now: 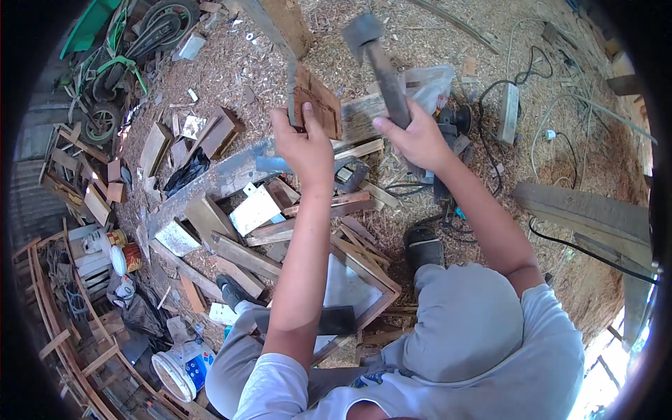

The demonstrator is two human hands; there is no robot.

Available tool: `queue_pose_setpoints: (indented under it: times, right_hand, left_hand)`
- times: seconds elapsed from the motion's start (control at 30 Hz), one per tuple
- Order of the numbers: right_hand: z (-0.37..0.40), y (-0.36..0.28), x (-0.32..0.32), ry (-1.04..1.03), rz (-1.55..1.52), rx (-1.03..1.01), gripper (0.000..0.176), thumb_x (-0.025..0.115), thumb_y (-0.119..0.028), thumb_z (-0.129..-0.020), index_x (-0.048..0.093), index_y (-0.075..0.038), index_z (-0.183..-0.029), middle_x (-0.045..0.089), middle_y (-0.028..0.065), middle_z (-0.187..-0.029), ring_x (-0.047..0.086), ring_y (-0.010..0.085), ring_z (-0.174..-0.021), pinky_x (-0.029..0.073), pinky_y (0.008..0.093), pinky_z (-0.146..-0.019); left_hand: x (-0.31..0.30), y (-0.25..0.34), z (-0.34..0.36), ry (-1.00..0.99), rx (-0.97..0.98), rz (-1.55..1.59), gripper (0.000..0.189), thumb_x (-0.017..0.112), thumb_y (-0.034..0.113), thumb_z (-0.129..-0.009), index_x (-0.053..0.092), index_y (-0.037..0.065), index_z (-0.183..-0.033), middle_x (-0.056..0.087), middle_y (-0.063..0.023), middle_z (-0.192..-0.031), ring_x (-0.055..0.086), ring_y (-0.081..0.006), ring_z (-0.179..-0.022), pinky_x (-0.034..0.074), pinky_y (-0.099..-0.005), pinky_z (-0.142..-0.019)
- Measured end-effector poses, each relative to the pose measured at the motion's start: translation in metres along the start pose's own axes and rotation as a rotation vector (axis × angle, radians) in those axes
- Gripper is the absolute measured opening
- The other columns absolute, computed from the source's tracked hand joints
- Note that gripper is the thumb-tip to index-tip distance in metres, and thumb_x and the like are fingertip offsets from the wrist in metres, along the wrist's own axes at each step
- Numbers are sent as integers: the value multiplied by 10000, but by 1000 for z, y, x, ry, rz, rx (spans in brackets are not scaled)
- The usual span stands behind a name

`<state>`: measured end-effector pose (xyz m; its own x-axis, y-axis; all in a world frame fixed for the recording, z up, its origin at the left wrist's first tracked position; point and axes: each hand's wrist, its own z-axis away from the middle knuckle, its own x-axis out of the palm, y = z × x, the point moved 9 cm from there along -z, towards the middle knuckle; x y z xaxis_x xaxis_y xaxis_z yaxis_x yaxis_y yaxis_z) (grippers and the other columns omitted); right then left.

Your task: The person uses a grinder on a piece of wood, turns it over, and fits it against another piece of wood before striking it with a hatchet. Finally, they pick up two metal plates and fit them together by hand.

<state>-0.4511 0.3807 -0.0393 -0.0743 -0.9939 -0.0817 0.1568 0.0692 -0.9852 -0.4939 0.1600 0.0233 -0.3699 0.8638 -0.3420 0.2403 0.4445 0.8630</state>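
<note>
My left hand (pixel 304 147) grips a short reddish-brown board (pixel 320 99) from below, thumb on its face. The board is held upright against the end of a larger timber (pixel 283 24). In my right hand (pixel 418 143) is a hammer, its handle (pixel 388 82) wrapped by my fingers. The dark, slightly blurred hammer head (pixel 362 31) is raised above and to the right of the board, apart from it. Under my hands runs a long weathered beam (pixel 227 173), with a blue-handled tool (pixel 273 164) lying across it.
Wood offcuts (pixel 262 210) are heaped around my feet. Beside my right forearm sit a dark power tool (pixel 458 122), a clear plastic bag (pixel 428 82), and a power strip (pixel 509 113) with cords. A white bucket (pixel 183 371) stands lower left; a green motorbike (pixel 115 59) is upper left.
</note>
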Motion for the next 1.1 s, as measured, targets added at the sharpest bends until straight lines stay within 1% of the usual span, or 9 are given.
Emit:
queue_pose_setpoints:
  times: [0.07, 0.2, 0.3, 0.37, 0.53, 0.8, 0.9, 1.03, 1.1]
  right_hand:
    - [3, 4, 3, -7, 117, -46, 451, 745, -374, -964, 611, 30, -1112, 689, 93, -911, 630, 165, -753, 519, 347, -692]
    - [11, 16, 16, -98, 210, 72, 526, 706, -452, -976, 600, 38, -1135, 657, 146, -875, 647, 230, -859, 517, 424, -789]
    - [12, 5, 18, -75, 133, -25, 511, 701, -449, -983, 602, 31, -1126, 637, 111, -815, 645, 198, -752, 529, 387, -699]
    - [15, 11, 18, -120, 40, 178, 481, 685, -438, -1000, 594, 20, -1114, 615, 60, -741, 594, 143, -592, 497, 331, -555]
    - [15, 21, 14, -95, -83, 123, 433, 670, -420, -1016, 586, -7, -1118, 562, 3, -667, 522, 93, -498, 435, 297, -465]
    - [47, 61, 18, -136, 16, 265, 465, 646, -471, -1019, 595, -12, -1081, 596, 60, -711, 568, 139, -560, 460, 348, -525]
    - [58, 44, 24, -147, 232, 200, 527, 660, -540, -981, 609, -16, -1001, 641, 164, -781, 655, 298, -738, 510, 450, -700]
    - [67, 38, 43, -204, 347, -14, 509, 647, -530, -982, 585, -30, -1054, 673, 216, -818, 683, 417, -775, 520, 488, -697]
    - [72, 36, 47, -218, 352, 12, 512, 637, -533, -987, 569, -38, -1098, 679, 214, -812, 688, 418, -768, 522, 498, -693]
  left_hand:
    - [7, -7, 4, -23, -59, -64, 147, 630, 102, -1022, 544, -18, -1018, 662, -134, -961, 608, -193, -854, 503, -362, -810]
    - [9, -25, 10, 11, -153, -19, 189, 555, 153, -1060, 504, -22, -1112, 659, -174, -1012, 620, -264, -886, 496, -396, -840]
    - [4, -29, 11, 53, -192, 41, 241, 519, 170, -1075, 483, -23, -1215, 641, -214, -1132, 619, -285, -1002, 478, -412, -916]
    - [0, -26, 10, 91, -148, 64, 283, 506, 174, -1080, 474, -24, -1279, 625, -237, -1211, 615, -293, -1078, 464, -415, -966]
    - [12, -3, 6, -146, -164, 23, 703, 581, 233, -1052, 241, -18, -1614, 467, -272, -1524, 525, -338, -1345, 376, -378, -1139]
    - [28, -14, -44, -312, -197, -27, 765, 558, 393, -1047, 245, 13, -1633, 322, -229, -1654, 345, -320, -1510, 275, -400, -1215]
    - [36, -33, -44, -309, -412, 184, 599, 511, 315, -1057, 352, 56, -1572, 453, -195, -1524, 477, -291, -1348, 364, -370, -1127]
    - [35, -40, -33, -187, -398, 273, 353, 392, 313, -1096, 498, 63, -1321, 540, -132, -1251, 519, -229, -1115, 416, -373, -994]
    - [33, -47, -30, -182, -400, 290, 383, 387, 335, -1097, 506, 72, -1348, 554, -131, -1290, 529, -230, -1155, 425, -382, -1011]
